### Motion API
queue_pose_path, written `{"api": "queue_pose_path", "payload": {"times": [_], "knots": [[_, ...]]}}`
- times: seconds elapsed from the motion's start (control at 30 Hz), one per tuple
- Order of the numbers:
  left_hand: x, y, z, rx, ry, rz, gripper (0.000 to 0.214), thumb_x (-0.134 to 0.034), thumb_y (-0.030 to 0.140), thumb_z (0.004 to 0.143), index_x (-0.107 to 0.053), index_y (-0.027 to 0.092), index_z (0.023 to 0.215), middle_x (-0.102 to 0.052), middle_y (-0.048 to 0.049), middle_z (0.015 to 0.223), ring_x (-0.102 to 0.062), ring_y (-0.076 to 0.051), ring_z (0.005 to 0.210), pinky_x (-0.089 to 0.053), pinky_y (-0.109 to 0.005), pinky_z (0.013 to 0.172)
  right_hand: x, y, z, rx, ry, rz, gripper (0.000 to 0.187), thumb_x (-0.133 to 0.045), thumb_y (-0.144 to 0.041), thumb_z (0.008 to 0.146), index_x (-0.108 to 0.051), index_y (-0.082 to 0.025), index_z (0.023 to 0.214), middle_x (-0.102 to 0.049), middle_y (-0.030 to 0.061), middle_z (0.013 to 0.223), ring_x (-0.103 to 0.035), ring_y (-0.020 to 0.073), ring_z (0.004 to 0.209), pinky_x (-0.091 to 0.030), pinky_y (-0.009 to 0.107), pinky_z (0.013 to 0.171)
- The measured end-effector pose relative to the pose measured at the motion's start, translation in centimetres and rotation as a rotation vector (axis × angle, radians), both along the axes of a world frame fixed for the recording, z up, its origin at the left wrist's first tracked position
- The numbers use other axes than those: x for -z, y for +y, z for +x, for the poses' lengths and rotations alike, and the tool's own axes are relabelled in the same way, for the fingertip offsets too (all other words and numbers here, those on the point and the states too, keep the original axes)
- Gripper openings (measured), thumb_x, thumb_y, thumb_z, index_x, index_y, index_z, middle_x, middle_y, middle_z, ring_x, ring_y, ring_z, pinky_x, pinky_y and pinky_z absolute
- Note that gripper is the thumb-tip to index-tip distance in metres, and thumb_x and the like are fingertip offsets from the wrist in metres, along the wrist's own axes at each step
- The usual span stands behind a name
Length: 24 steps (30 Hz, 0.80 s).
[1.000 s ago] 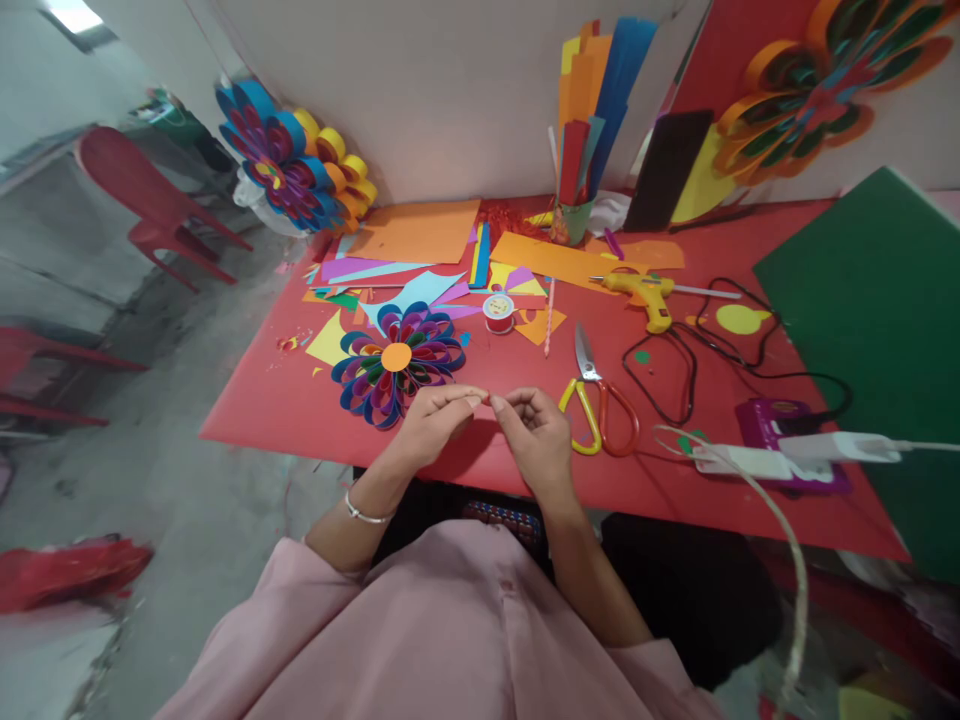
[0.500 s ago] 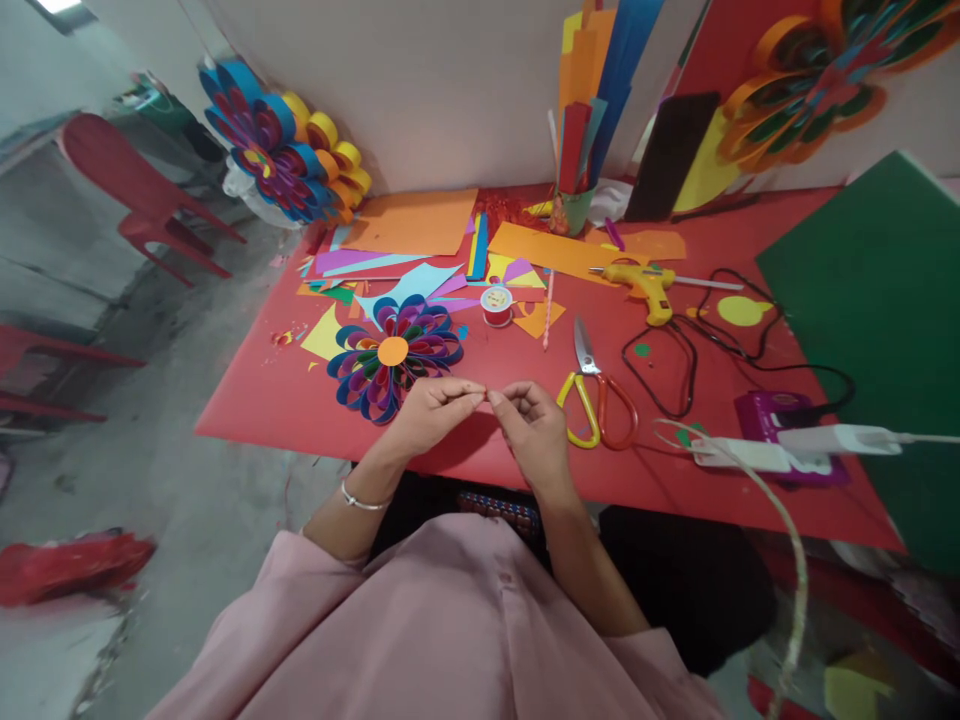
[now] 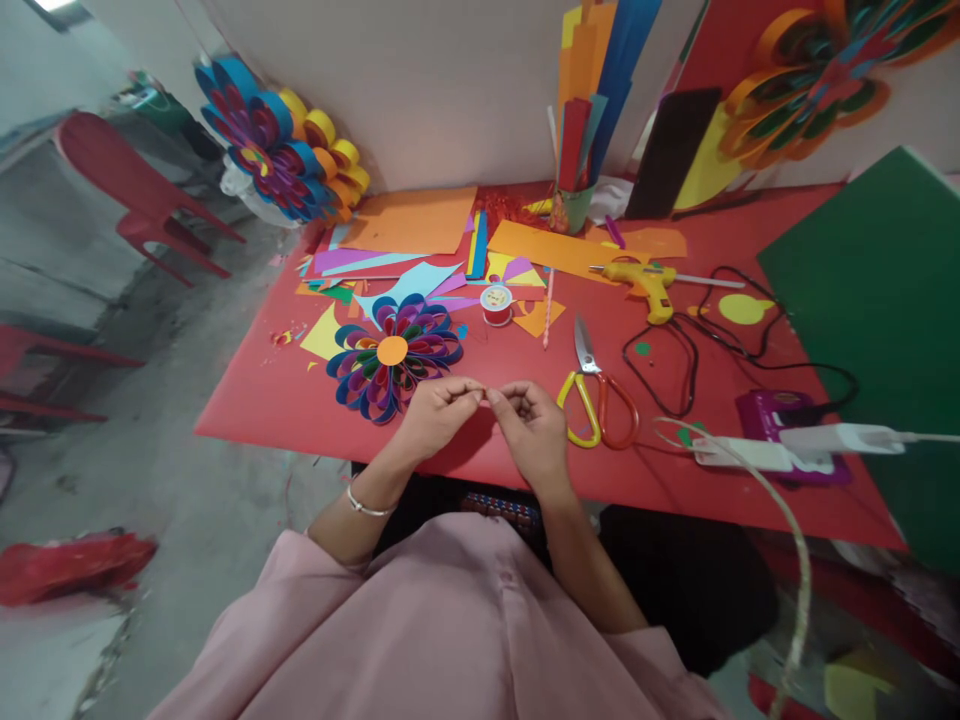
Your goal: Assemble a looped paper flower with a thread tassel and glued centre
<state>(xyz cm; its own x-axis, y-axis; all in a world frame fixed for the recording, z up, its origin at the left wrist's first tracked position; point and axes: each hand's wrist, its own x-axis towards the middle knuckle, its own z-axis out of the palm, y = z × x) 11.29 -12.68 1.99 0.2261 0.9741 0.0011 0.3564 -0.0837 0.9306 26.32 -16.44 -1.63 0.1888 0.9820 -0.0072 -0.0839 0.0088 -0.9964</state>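
My left hand [image 3: 442, 412] and my right hand [image 3: 529, 425] meet fingertip to fingertip above the front of the red table [image 3: 262, 385]. Both are closed in a pinch on something too small to make out. Just left of my left hand lies a layered paper flower [image 3: 358, 372] with blue and purple loops and an orange round centre. Beyond my fingers stands a spool of red thread [image 3: 496, 308]. Scissors [image 3: 589, 350] with one yellow and one red handle rest beside my right hand, blades pointing away.
A yellow glue gun [image 3: 654, 288] with a black cord lies at the right, near a purple-and-white power strip [image 3: 787, 450]. Coloured paper scraps and an orange sheet [image 3: 412, 222] cover the back. A cup [image 3: 574, 210] holds paper strips. A green board [image 3: 870, 290] stands far right.
Very little differs. My fingertips stay pinched together in nearly the same spot, with a slight shift of the left hand and wrist.
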Motion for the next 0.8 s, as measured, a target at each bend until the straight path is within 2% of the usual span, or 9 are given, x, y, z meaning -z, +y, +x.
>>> {"api": "queue_pose_path", "payload": {"times": [0.23,0.33,0.47,0.63,0.8], "knots": [[-0.1,-0.1,0.2,-0.048,-0.095,-0.106,0.018,-0.064,0.028,0.083,-0.078,0.016,0.079,-0.075,-0.0024,0.075,-0.063,-0.014,0.07,-0.05,-0.025,0.071,-1.1,-0.4,1.2,0.017,-0.36,0.305,0.008,-0.067,-0.031,0.097,-0.072,-0.025,0.096,-0.069,0.0012,0.081,-0.063,0.0141,0.067,-0.052,0.027,0.059],[-0.1,-0.2,0.5,-0.026,-0.127,-0.133,0.019,-0.065,0.031,0.083,-0.077,0.016,0.078,-0.072,-0.0016,0.071,-0.061,-0.013,0.068,-0.048,-0.024,0.067,-0.6,-0.4,1.1,0.026,-0.527,0.421,0.01,-0.063,-0.027,0.1,-0.072,-0.025,0.096,-0.072,0.0046,0.088,-0.067,0.0172,0.077,-0.056,0.03,0.066],[-0.1,-0.1,0.6,-0.012,-0.115,-0.134,0.019,-0.063,0.028,0.084,-0.076,0.016,0.077,-0.071,-0.0009,0.071,-0.061,-0.013,0.068,-0.048,-0.023,0.067,0.2,-0.2,1.0,0.125,-0.711,0.514,0.01,-0.063,-0.024,0.1,-0.073,-0.024,0.1,-0.075,0.0069,0.091,-0.069,0.0197,0.082,-0.057,0.034,0.076],[-0.1,-0.2,0.6,-0.003,-0.024,-0.075,0.021,-0.061,0.028,0.086,-0.075,0.015,0.077,-0.073,-0.0022,0.075,-0.063,-0.014,0.073,-0.05,-0.024,0.073,0.3,-0.2,1.1,0.124,-0.747,0.55,0.013,-0.061,-0.02,0.101,-0.074,-0.023,0.102,-0.075,0.0073,0.09,-0.069,0.0203,0.084,-0.056,0.035,0.081],[-0.2,-0.3,0.8,-0.011,-0.036,-0.094,0.021,-0.061,0.029,0.085,-0.074,0.016,0.076,-0.073,-0.0022,0.074,-0.062,-0.014,0.071,-0.05,-0.025,0.072,0.2,-0.1,1.3,0.106,-0.739,0.54,0.013,-0.061,-0.021,0.099,-0.074,-0.022,0.102,-0.076,0.0072,0.09,-0.069,0.0206,0.083,-0.056,0.035,0.081]]}}
